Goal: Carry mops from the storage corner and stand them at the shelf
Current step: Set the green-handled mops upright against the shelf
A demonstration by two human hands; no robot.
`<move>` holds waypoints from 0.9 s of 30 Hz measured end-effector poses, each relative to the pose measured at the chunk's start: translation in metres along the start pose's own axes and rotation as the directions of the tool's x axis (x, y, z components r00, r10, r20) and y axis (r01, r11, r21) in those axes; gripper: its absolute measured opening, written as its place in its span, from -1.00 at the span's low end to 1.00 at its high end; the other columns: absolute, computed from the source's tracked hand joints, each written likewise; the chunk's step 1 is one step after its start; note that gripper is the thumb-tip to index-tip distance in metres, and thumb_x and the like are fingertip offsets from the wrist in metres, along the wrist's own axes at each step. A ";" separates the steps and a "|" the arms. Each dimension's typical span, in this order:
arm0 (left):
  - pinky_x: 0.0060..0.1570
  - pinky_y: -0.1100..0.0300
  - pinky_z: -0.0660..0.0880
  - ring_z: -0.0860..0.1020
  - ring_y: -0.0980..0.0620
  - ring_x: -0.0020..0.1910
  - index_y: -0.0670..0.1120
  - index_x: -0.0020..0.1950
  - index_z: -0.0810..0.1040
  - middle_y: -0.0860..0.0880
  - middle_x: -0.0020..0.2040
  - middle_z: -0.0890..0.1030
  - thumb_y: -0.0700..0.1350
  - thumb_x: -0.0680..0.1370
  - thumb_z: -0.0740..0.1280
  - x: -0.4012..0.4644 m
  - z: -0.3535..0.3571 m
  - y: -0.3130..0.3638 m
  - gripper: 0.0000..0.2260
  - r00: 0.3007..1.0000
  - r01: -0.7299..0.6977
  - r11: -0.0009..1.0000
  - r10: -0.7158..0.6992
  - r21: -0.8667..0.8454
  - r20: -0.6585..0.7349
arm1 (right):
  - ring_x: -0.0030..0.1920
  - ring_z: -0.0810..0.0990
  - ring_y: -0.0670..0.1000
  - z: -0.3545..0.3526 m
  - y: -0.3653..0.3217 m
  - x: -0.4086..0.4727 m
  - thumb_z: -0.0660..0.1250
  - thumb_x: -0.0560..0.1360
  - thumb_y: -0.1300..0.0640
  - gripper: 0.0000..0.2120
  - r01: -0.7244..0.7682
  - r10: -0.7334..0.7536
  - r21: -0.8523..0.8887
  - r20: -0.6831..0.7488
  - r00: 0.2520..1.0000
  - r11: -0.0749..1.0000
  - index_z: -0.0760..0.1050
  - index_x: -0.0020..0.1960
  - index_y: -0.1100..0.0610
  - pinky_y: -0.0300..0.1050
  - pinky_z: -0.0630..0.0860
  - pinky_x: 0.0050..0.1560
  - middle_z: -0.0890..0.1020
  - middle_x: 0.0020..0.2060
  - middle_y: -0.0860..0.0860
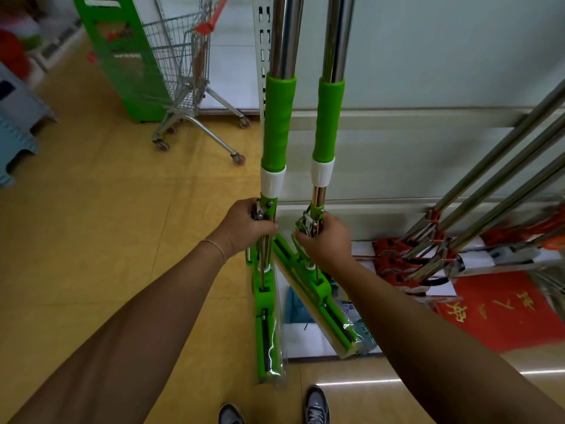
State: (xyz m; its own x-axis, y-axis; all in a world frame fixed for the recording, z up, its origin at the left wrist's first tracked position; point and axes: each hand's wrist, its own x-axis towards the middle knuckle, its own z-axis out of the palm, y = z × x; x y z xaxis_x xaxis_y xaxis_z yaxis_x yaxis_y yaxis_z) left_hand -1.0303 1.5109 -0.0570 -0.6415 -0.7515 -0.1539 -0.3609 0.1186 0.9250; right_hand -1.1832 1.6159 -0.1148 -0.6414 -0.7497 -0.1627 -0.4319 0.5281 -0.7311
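A shop aisle with a yellow floor [91,240]. The left hand [244,226] grips one green mop [276,123]; just right of it, the right hand [325,240] grips another mop [328,117].

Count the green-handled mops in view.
2. One mop in the left hand, one mop in the right hand, both near-upright at the shelf. The leaning mops at right are red; more may be hidden.

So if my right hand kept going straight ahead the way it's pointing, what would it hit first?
Probably the white lower shelf panel straight beyond the right hand, which is closed on the right green mop. The red mops lean off to its right. Depth is unclear.
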 end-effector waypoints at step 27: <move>-0.05 -0.13 0.53 0.52 -0.08 -0.22 -0.36 -0.19 0.53 -0.22 -0.26 0.55 -0.21 0.18 0.40 -0.031 -0.059 -0.004 -0.71 0.994 0.102 0.994 -0.101 0.025 -0.049 | -0.07 0.69 0.02 0.008 -0.030 0.051 0.62 0.30 -0.03 -0.63 0.121 -0.121 0.011 0.215 0.969 0.993 0.58 0.02 -0.03 0.04 0.63 0.06 0.72 -0.07 -0.02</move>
State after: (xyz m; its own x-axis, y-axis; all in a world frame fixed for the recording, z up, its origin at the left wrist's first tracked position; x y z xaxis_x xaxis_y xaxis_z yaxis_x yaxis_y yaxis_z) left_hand -0.9687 1.4950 -0.0353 -0.5680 -0.7905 -0.2290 -0.4413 0.0578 0.8955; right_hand -1.1979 1.5586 -0.1065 -0.4328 -0.8762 -0.2121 -0.4996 0.4290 -0.7525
